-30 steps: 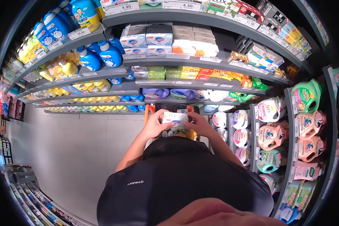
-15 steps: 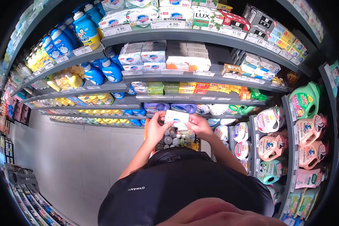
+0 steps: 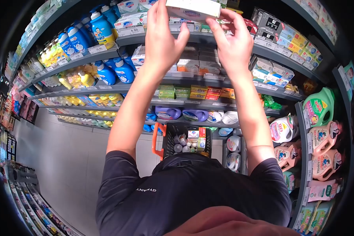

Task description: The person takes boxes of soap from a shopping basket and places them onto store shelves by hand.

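A white soap box point(image 3: 193, 10) is raised in front of the top soap shelf, at the upper edge of the view. My left hand point(image 3: 163, 43) is at its left end, with the fingers along that side and the thumb just under the lower edge. My right hand point(image 3: 235, 45) grips the right end, its thumb against the near corner and its fingers curled behind. Both arms reach forward and up. The box's top edge is partly cut off by the frame. Behind the hands, more soap boxes point(image 3: 189, 65) fill the shelf below, partly covered by my forearms.
A black shopping basket point(image 3: 170, 138) with an orange handle point(image 3: 156, 141) stands below, holding boxes and several white-capped containers. Blue bottles point(image 3: 102, 29) line the left shelves. Detergent jugs point(image 3: 318, 106) stand on the right shelves. Grey floor point(image 3: 74, 169) lies at left.
Both hands have moved forward and up from above the basket to the top shelf, taking the soap box with them. The basket's contents now show.
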`<state>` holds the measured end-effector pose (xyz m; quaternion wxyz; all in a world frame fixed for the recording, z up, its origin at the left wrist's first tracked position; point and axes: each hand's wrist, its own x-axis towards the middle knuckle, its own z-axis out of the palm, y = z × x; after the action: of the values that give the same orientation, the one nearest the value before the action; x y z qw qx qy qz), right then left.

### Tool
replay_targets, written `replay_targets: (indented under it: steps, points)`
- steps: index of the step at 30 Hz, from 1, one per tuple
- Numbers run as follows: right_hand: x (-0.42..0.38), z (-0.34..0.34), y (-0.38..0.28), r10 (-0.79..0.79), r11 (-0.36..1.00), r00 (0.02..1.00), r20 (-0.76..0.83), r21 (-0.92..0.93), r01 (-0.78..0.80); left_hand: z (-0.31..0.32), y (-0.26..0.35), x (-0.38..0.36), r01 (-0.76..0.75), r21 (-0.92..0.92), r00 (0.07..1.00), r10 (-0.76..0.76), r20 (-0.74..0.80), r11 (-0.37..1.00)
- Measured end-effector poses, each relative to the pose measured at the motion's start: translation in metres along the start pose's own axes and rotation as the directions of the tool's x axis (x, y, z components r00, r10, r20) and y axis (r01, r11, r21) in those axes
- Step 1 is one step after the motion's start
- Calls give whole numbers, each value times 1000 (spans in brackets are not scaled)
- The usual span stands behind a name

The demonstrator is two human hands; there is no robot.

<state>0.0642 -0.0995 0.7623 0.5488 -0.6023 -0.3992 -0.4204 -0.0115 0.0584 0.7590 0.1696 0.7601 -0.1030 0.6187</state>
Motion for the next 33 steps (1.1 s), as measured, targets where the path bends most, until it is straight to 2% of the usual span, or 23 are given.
replay_targets:
  steps: [2,3,4,5,8,10,11,14,17,20,23,26,29,32,33]
  points:
    - [18,12,22,88,992,992,87,-95,-79,32,-51,-2,-44,198,996,58,-66,979]
    - [24,22,40,85,968,990,113,-244,-55,26,-49,6,120,157,967,-151,204,980]
    - [26,28,52,89,922,987,137,-387,-29,30,-52,7,135,191,954,-179,239,972]
    - [26,31,45,65,894,987,147,-449,8,38,-59,9,150,225,939,-209,273,963]
    - [21,50,74,-121,810,980,158,-555,189,41,-53,18,156,313,891,-270,366,937]
    - [23,51,75,-101,788,977,190,-584,195,44,-56,20,132,323,872,-265,411,937]
    - [23,51,77,-88,777,974,208,-598,198,40,-51,18,196,292,877,-300,375,936]
    - [21,54,85,-139,753,964,225,-609,251,40,-45,25,196,521,774,-457,438,831]
    - [20,57,88,-182,758,965,188,-598,259,50,-69,12,-56,571,939,-152,309,819]
    - [21,60,92,-134,778,976,173,-591,212,53,-74,4,-151,597,915,-117,387,788]
    - [22,63,93,-41,787,982,184,-599,145,56,-78,-1,-115,564,918,-129,374,818]
    - [23,61,86,2,799,974,228,-586,135,52,-75,-2,-142,592,921,-113,372,793]
    - [22,59,80,-21,799,981,194,-587,133,45,-73,-2,-151,562,922,-89,376,813]
    - [17,46,47,-95,893,992,81,-433,121,33,-61,-9,-130,492,945,-43,325,861]
    - [15,36,24,-7,972,983,183,-231,50,26,-53,-15,-127,352,948,9,318,927]
